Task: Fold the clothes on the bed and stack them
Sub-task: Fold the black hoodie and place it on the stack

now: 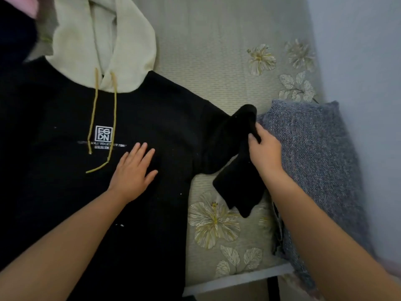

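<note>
Head view. The black hoodie [71, 118] fills the left and centre of the frame, its left and lower edges cut off; it lies front-up on the floral bedsheet [212, 61]. The small print under its white square logo [103, 134] is too blurred to read. A cream hood [104, 40] with two yellowish drawstrings [93, 114] points to the top. The left hand [132, 172] rests flat on the chest, fingers straight and spread. The right hand [265, 153], centre right, grips the black sleeve [234, 153], lifted and doubled over, probably at the cuff. A grey knitted cushion [314, 159] lies at right; a pink item [32, 5] is cropped at upper left.
</note>
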